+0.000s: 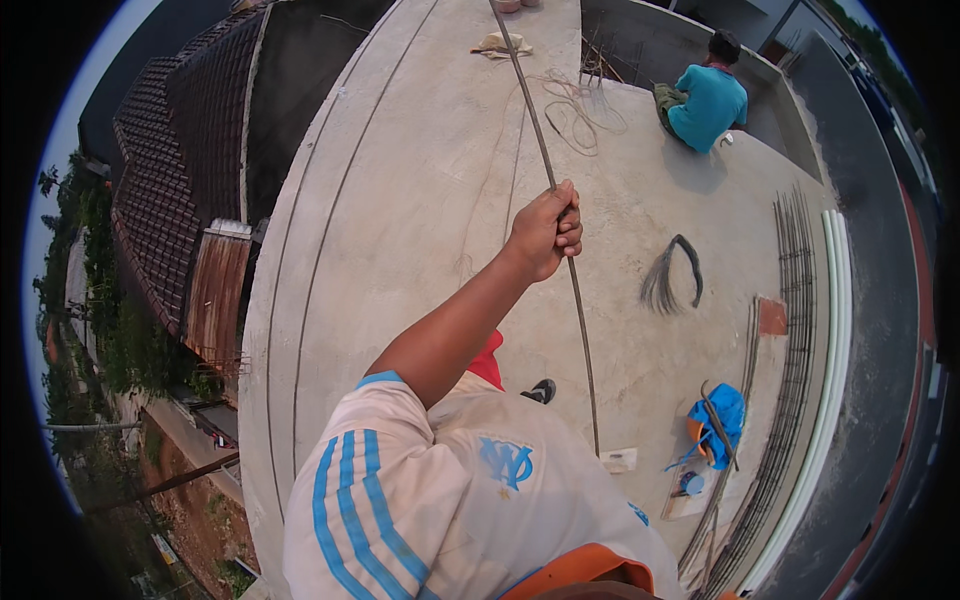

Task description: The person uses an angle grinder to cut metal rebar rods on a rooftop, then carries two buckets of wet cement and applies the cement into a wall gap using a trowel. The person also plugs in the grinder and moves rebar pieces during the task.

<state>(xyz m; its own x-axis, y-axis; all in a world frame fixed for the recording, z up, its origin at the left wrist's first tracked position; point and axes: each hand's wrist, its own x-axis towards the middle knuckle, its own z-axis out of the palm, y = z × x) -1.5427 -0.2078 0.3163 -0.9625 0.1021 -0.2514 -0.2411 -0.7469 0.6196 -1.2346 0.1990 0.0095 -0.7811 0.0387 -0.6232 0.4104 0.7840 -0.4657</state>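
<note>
My left hand (545,230) is closed around a long thin steel rod (532,120), which runs from the top edge of the view down past my body across the concrete slab (370,250). My left forearm reaches up from the lower middle. My right hand is not in view. Just right of the rod, a bundle of thin wires (668,270) lies bent in a loop on the slab. Loose coiled wire (580,120) lies beside the rod higher up. My sandalled foot (540,391) shows below the hand.
A person in a teal shirt (705,110) sits at a low wall upper right. Rebar bundles (795,260), white pipes (837,300), a blue bag (730,420) and a small can (690,483) lie right. The slab's left edge drops beside tiled roofs (170,180).
</note>
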